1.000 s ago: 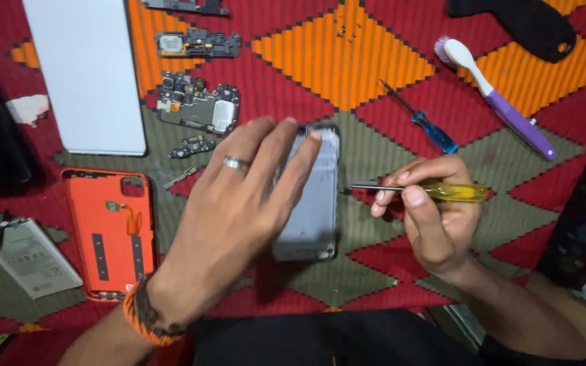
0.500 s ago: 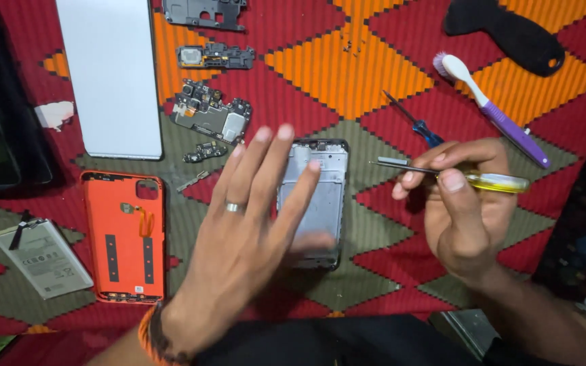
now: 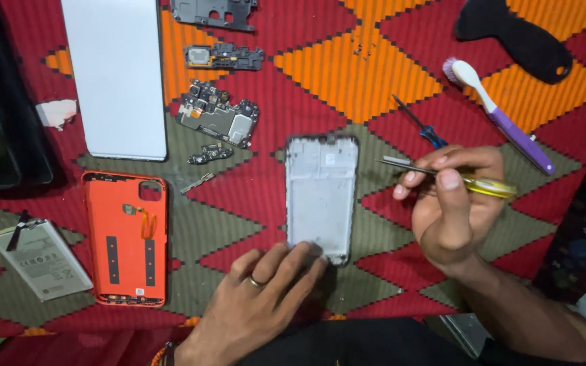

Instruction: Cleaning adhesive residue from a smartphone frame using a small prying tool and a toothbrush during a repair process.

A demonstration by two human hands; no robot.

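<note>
Red, orange and olive zigzag cloth (image 3: 347,74) covers the whole work surface. Biggest item: white back panel (image 3: 118,74) top left, lying flat. Below it, orange phone back cover (image 3: 127,238), inside face up, with a battery (image 3: 41,259) just beside it to the left. Phone mid-frame (image 3: 322,195) sits centre, bare grey inside facing up, upright in view. Left hand (image 3: 252,305) (ring on one finger) lies flat, fingertips pressed on the frame's bottom edge, fingers together, not gripping anything. Right hand (image 3: 452,203) is just right of the frame, thumb and fingers pinching yellow-handled tweezers (image 3: 442,175); the tips point left toward the frame, apart from it. Black pick-shaped tool (image 3: 517,37) top right, purple toothbrush (image 3: 500,115) below it, small blue screwdriver (image 3: 420,123) near the tweezers. Motherboard (image 3: 218,116) and smaller boards left of the frame; tiny specks on the orange patch, possibly screws.
</note>
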